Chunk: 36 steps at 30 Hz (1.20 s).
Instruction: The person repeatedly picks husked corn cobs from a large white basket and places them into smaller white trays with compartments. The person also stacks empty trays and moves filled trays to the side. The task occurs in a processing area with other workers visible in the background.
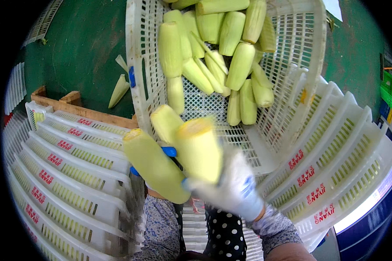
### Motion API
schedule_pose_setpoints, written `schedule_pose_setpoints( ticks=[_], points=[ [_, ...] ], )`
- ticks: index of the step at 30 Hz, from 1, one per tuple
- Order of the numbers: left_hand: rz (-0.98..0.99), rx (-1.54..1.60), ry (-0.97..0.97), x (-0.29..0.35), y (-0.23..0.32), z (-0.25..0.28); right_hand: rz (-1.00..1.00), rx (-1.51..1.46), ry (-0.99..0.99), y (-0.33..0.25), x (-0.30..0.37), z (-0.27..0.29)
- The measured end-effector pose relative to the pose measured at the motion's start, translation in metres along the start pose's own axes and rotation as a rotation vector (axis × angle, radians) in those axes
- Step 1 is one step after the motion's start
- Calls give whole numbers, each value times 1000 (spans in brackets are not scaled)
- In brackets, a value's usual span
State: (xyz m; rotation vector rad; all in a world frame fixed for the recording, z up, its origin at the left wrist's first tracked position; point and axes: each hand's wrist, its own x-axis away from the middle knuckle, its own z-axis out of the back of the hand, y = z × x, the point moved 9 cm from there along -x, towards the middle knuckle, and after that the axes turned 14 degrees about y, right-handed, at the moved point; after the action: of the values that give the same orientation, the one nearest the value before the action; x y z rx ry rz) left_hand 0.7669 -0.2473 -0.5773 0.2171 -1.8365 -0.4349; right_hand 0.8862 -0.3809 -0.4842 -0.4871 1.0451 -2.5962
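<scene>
My left hand [169, 151], in a glove with blue fingertips, is wrapped round a pale green ear of corn in its husk [154, 167]; the ear hides most of the hand. My right hand [233, 185], in a white glove and blurred by motion, is closed on a second ear of corn [199, 152], its cut yellowish end tilted up. Behind these two is a third ear [164, 123]; I cannot tell whether my left hand holds it too. Just beyond both hands, a white slatted plastic crate [265, 152] contains several more trimmed ears [241, 65].
Nested white crates [74, 174] rise at my left, and more [331, 165] at my right. A wooden pallet edge [87, 114] shows beside the left stack. One loose ear [119, 91] lies on the green floor [80, 48]. Something dark blue [370, 230] stands at the far right.
</scene>
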Motion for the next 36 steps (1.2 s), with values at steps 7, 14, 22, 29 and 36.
schedule_pose_setpoints(
  ticks=[7, 14, 22, 29, 36],
  points=[
    [127, 286, -171, 38, 10, -26, 228, -7, 90, 33, -65, 12],
    [1987, 1743, -528, 102, 26, -127, -343, 1129, -302, 275, -99, -42],
    [2269, 1573, -540, 96, 27, -141, -1020, -1056, 238, 244, 60, -37],
    [2171, 1561, -556, 111, 24, -174, -657, 272, -185, 277, 27, -159],
    [2326, 1582, -822, 113, 19, -185, -980, -489, 451, 270, 53, -192]
  ],
)
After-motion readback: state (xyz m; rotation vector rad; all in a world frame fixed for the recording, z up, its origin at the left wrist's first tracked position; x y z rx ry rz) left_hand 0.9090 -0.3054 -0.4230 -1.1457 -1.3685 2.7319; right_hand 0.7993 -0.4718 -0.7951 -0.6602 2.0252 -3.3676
